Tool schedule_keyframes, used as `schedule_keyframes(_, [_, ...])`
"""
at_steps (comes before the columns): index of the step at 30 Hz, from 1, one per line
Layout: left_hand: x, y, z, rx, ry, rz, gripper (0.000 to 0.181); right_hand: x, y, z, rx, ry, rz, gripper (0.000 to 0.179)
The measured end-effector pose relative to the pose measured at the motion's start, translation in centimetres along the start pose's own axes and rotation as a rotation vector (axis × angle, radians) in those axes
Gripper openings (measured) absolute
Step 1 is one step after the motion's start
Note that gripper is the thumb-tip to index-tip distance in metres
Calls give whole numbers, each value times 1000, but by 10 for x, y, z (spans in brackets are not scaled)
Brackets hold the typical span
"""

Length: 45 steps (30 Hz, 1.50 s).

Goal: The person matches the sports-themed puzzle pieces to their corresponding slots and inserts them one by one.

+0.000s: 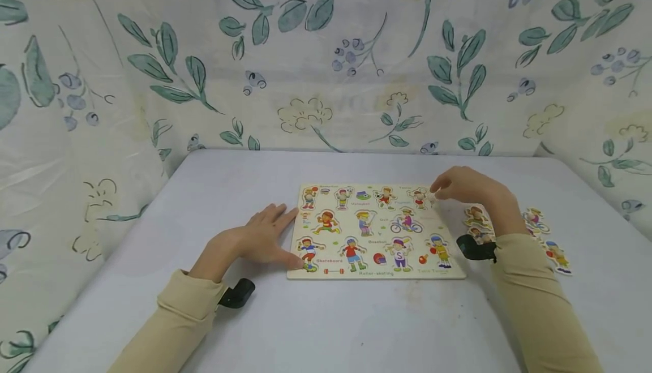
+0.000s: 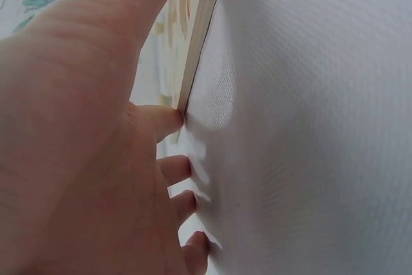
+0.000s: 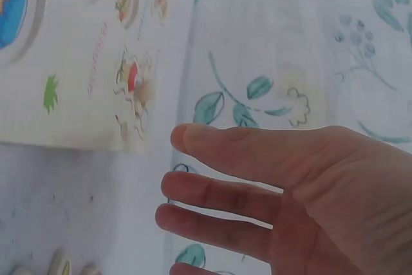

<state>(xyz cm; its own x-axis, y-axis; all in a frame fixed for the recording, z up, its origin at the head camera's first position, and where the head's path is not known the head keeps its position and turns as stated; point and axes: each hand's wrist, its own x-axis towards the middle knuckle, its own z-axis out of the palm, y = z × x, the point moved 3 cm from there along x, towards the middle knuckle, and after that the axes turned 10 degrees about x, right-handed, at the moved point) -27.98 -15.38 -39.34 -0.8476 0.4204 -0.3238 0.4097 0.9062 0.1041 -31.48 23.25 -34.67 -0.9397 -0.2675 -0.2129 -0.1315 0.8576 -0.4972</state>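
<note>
A wooden puzzle board (image 1: 377, 228) with sports-figure pieces lies flat on the table. My left hand (image 1: 267, 237) rests spread at its left side, the thumb over the lower left corner and the index fingertip at the left edge. In the left wrist view, the fingers of that hand (image 2: 174, 169) reach down to the white surface beside the board's edge (image 2: 199, 43). Near the upper right corner hovers my right hand (image 1: 466, 186), by the tennis figure piece (image 1: 420, 198). Its fingers (image 3: 219, 198) look loosely bent in the right wrist view, with nothing held.
Right of the board lie several loose figure pieces, among them a yellow-shirted figure (image 1: 557, 256), a cyclist figure (image 1: 535, 220) and a figure by the right wrist (image 1: 476, 214). A white cloth covers the table (image 1: 331, 328). Behind it hangs a floral curtain (image 1: 316, 67).
</note>
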Motion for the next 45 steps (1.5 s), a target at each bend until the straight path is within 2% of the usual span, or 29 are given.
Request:
schedule_keyframes(9, [-1, 1, 0, -4, 1, -5, 114, -18, 18, -12, -27, -1, 192, 32])
schedule_keyframes(16, [-2, 1, 1, 5, 10, -1, 113, -30, 40, -15, 20, -34, 369, 37])
schedule_keyframes(19, [-2, 0, 1, 2, -1, -13, 113, -29, 49, -13, 39, -61, 407, 36])
schedule_keyframes(24, [-3, -1, 1, -3, -8, -27, 113, -22, 64, -6, 89, -113, 430, 25])
schedule_keyframes(27, [-2, -1, 1, -5, -5, -26, 113, -20, 68, -5, 90, -116, 434, 20])
schedule_keyframes(36, [-3, 0, 1, 15, -2, -21, 113, -25, 58, -6, 26, -73, 401, 7])
schedule_keyframes(45, [-6, 2, 0, -7, 6, -11, 112, -28, 55, -9, -5, -68, 368, 8])
